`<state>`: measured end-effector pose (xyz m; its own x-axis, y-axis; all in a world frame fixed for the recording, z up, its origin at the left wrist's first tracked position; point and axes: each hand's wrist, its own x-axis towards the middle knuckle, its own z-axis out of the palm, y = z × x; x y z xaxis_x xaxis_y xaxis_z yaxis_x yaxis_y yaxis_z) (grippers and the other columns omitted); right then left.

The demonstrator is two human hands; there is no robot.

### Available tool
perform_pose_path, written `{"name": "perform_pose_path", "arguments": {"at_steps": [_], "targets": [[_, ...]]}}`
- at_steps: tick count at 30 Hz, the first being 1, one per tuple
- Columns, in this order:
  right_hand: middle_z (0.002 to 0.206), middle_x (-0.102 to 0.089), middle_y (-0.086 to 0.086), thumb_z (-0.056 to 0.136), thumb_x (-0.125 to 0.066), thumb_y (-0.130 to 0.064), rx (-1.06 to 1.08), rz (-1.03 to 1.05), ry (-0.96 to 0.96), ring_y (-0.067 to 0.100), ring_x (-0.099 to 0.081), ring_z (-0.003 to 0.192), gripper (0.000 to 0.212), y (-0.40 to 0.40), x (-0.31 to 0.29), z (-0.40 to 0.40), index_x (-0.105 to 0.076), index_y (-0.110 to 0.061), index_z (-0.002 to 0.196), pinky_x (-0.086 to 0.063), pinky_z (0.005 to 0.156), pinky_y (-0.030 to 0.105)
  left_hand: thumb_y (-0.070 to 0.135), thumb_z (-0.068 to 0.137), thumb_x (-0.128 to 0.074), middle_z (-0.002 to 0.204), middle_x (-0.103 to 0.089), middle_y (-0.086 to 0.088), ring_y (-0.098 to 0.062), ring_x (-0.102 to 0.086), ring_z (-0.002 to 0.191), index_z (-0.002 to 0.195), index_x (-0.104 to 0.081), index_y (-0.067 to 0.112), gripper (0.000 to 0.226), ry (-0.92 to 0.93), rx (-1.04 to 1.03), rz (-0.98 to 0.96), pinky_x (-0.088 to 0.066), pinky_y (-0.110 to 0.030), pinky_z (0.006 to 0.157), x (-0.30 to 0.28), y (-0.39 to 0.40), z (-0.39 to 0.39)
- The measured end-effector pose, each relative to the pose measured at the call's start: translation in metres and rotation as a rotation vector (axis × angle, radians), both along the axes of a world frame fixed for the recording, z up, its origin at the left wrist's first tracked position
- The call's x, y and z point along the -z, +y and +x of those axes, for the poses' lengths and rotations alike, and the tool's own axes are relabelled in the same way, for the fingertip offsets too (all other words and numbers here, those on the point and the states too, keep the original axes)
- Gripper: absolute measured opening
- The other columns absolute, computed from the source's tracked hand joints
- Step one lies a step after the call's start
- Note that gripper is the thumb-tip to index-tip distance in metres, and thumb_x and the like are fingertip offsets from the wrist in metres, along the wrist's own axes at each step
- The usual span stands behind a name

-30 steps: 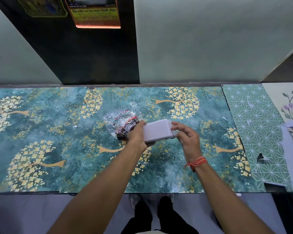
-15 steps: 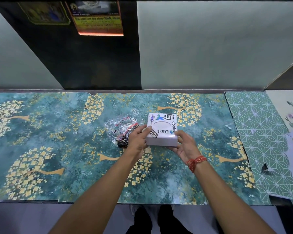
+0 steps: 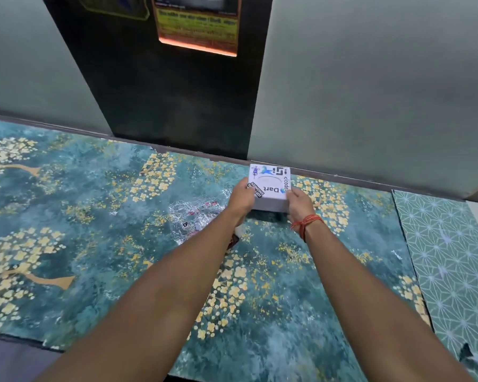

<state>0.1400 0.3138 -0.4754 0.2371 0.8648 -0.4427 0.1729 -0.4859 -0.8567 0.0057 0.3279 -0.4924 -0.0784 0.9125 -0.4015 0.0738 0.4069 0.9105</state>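
At the far edge of the table (image 3: 94, 244), close to the wall, a small white box (image 3: 269, 186) sits between both hands, its top face turned up and covered in stickers, one reading "Dart" upside down from this view. The left hand (image 3: 242, 198) grips the box's left side, with the thumb lying over the near left corner of the top and the fingers curled round out of sight. The right hand (image 3: 300, 206) holds the right side in the same way, thumb against the upper right edge, fingers wrapped underneath. A dark shadow lies on the covering right under the box; whether its base touches the table cannot be told. A red thread band (image 3: 305, 223) is tied round the right wrist. Just left of the left forearm lies a crumpled clear plastic bag (image 3: 196, 216) with red and dark items inside, partly hidden by the arm. The table wears a teal covering with yellow blossom trees, and a green sheet with a star pattern (image 3: 447, 257) adjoins it on the right. A dark panel (image 3: 163, 92) on the wall carries a poster (image 3: 198, 26).
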Motion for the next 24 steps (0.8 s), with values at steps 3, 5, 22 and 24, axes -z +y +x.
{"name": "perform_pose_path", "arguments": {"at_steps": [3,5,22,24], "targets": [[0.129,-0.056,0.01,0.102,-0.038,-0.018,-0.034,0.011,-0.103,0.021,-0.053,0.101,0.037,0.013,0.017,0.004,-0.05,-0.013,0.137,-0.055,0.084,0.037,0.008,0.104,-0.037,0.122,-0.062,-0.003,-0.01,-0.058,0.089,0.14,-0.049,0.014,0.039,0.102,0.038,0.074,-0.05,-0.022,0.065,0.013,0.006,-0.003],[0.136,-0.054,0.012,0.101,-0.04,-0.019,-0.038,0.021,-0.157,0.024,-0.052,0.109,0.038,0.016,0.021,0.006,-0.05,-0.009,0.136,-0.049,0.097,0.04,0.012,0.104,-0.038,0.124,-0.061,-0.002,-0.014,-0.059,0.099,0.14,-0.048,0.013,0.037,0.148,0.064,0.1,-0.05,-0.022,0.068,0.015,0.004,-0.003],[0.093,-0.065,0.015,0.085,-0.066,-0.009,-0.304,-0.128,-0.324,0.029,-0.062,0.081,0.01,-0.023,0.02,-0.105,-0.066,-0.006,0.095,-0.056,0.074,0.041,0.021,0.086,-0.063,0.07,-0.056,-0.008,-0.019,-0.049,0.052,0.081,-0.063,0.004,0.018,0.487,-0.302,-0.337,-0.038,-0.026,0.046,0.013,-0.092,-0.148],[0.111,-0.067,0.014,0.083,-0.066,0.002,-0.219,-0.136,-0.223,0.028,-0.066,0.086,0.025,-0.024,0.019,-0.098,-0.069,-0.009,0.105,-0.059,0.078,0.043,0.01,0.08,-0.071,0.069,-0.064,-0.012,-0.024,-0.061,0.058,0.069,-0.061,0.004,0.016,0.414,-0.249,-0.317,-0.059,-0.037,0.056,0.017,-0.091,-0.158]]}}
